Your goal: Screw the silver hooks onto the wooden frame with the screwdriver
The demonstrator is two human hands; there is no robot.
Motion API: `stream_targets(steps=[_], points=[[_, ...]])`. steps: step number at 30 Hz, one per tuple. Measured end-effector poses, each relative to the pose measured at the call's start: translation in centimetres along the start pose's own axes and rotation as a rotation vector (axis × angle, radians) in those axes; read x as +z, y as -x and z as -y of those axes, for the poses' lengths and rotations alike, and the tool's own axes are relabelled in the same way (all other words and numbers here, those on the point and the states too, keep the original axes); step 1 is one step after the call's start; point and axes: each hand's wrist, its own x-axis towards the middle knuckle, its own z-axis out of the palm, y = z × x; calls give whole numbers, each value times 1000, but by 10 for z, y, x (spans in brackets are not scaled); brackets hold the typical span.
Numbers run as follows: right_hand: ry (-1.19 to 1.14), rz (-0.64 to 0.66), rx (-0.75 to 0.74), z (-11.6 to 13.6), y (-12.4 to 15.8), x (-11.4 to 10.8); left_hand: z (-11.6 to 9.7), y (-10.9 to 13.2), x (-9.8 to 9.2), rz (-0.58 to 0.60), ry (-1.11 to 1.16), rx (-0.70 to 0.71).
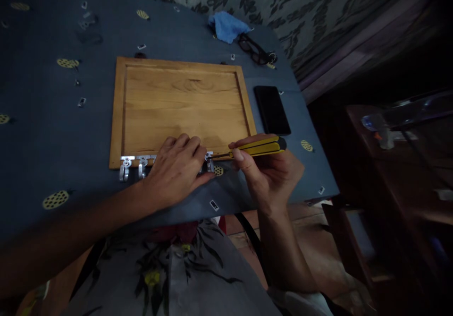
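A framed wooden panel (187, 103) lies flat on the blue patterned cloth. Metal hooks (123, 170) on a strip line its near edge, partly hidden by my left hand (177, 169). That hand rests closed over the strip, fingers bent around it near the right-hand hook. In my right hand (271, 174) is a yellow and black screwdriver (260, 147), held between thumb and fingers. Its shaft points left and the tip meets the right end of the strip, beside my left fingertips.
A black phone (272, 110) lies right of the panel. Behind it are dark glasses (253, 49) and a blue cloth (228, 26). Small metal pieces (88, 21) sit at the back left. Dark wooden furniture (389, 179) stands beyond the table's right edge.
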Motion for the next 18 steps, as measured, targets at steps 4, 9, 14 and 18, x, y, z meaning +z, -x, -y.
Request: stream_targets(steps=[4, 9, 14, 18], points=[[-75, 176, 60, 10, -11, -13, 0, 0, -1, -2, 9, -4], [-103, 275, 37, 10, -16, -21, -1, 0, -1, 2, 14, -8], [-22, 177, 2, 4, -9, -11, 0, 0, 2, -20, -1, 5], [75, 123, -89, 4, -4, -4, 0, 1, 3, -37, -11, 8]])
